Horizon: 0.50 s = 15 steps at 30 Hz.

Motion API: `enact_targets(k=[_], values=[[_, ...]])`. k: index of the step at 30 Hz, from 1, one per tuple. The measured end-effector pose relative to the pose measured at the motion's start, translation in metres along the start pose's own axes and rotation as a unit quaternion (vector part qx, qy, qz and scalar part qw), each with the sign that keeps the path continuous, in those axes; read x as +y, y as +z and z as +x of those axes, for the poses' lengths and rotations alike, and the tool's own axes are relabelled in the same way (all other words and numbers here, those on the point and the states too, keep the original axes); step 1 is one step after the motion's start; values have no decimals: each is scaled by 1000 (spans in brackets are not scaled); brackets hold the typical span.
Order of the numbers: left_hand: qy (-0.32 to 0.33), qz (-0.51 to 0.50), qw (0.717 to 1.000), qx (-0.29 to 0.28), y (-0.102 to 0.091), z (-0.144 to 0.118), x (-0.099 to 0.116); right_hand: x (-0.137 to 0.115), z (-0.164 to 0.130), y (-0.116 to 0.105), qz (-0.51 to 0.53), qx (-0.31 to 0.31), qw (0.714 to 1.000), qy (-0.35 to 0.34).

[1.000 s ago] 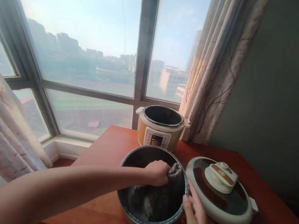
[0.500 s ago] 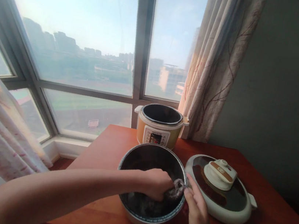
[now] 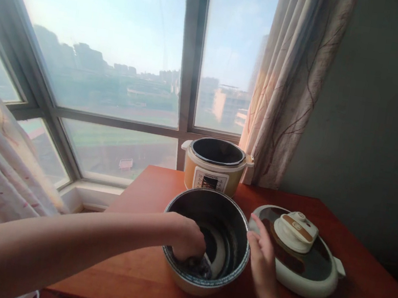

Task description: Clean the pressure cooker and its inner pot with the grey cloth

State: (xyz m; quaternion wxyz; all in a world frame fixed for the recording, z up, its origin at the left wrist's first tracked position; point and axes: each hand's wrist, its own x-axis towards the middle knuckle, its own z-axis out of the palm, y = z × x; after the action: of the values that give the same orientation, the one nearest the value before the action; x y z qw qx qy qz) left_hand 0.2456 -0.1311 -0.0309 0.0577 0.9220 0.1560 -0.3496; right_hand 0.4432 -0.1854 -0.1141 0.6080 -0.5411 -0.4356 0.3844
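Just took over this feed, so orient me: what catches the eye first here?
The left hand is down inside the dark inner pot at the table's near edge, pressing a cloth, while the right hand rests against its rim. Behind stands the yellow cooker base; its lid lies to the right.

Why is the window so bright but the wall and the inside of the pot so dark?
In the head view, daylight floods through the window, hazing the buildings outside; the wall turns away from it and falls into shadow. The pot is dark inside, so the cloth under the left hand barely shows. The window frame bows near the edges: lens distortion. The right hand looks slightly soft.
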Motion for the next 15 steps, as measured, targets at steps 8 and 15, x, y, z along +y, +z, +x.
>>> enact_targets(k=[8, 15], values=[[12, -65, 996, 54, -5, -3, -5, 3, -5, 3, -5, 18, 1000, -7], [-70, -220, 961, 151, -15, 18, -11, 6, -3, 1, -10, 27, 1000, -2]])
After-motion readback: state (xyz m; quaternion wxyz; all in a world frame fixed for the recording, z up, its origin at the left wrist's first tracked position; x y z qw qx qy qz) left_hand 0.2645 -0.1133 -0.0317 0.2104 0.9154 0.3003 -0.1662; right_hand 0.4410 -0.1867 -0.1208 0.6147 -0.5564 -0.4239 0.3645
